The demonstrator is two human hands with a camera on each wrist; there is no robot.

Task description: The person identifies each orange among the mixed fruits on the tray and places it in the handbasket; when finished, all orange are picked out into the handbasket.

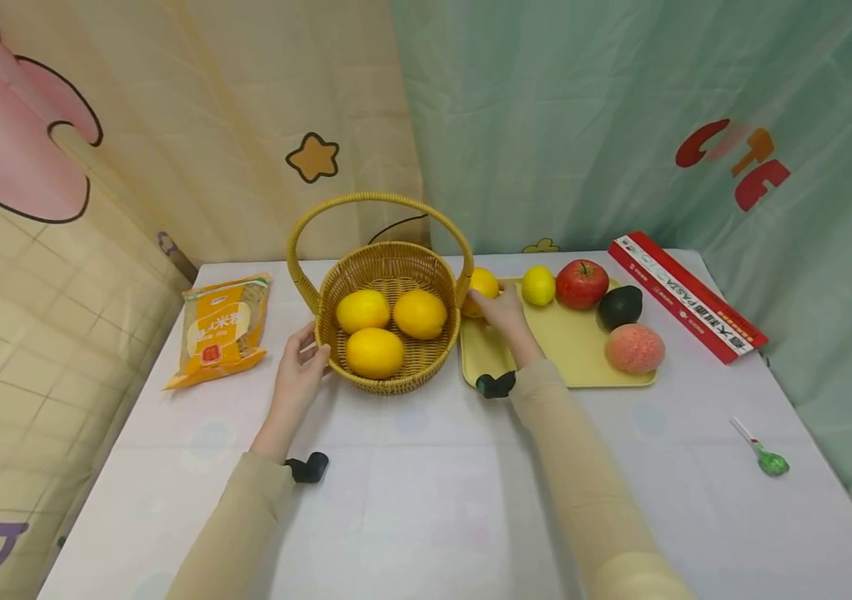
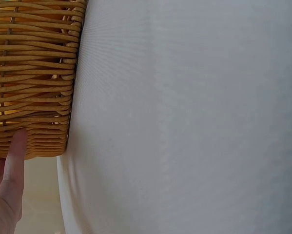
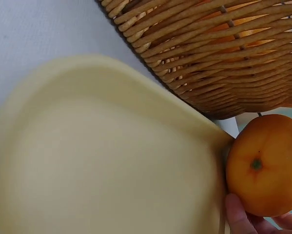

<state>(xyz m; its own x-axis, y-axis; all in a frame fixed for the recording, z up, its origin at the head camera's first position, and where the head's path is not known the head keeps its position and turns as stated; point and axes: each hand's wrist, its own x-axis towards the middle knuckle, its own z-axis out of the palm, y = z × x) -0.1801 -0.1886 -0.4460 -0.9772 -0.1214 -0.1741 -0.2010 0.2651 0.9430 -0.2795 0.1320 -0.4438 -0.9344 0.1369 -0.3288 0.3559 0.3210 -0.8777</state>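
A wicker basket [image 1: 388, 385] with a tall looped handle stands at the back middle of the table, holding three yellow-orange fruits [image 1: 375, 353]. My left hand [image 1: 300, 372] holds its left side, thumb at the rim and fingers against the outer weave; the left wrist view shows a finger [image 2: 16, 156] on the wicker. On the basket's other side, my right hand [image 1: 504, 315] grips an orange [image 3: 262, 165] at the back left corner of the yellow tray [image 1: 561, 350]. Its stem end faces the right wrist camera, and the fingers lie along its lower side there.
Further along the tray sit a small yellow-green fruit [image 1: 538, 286], a red apple [image 1: 582, 284], a dark avocado [image 1: 619, 307] and a pink peach [image 1: 635, 348]. A red pasta box [image 1: 689, 296] lies behind right, a green lollipop [image 1: 771, 462] nearer. An orange food packet [image 1: 222, 329] lies left.
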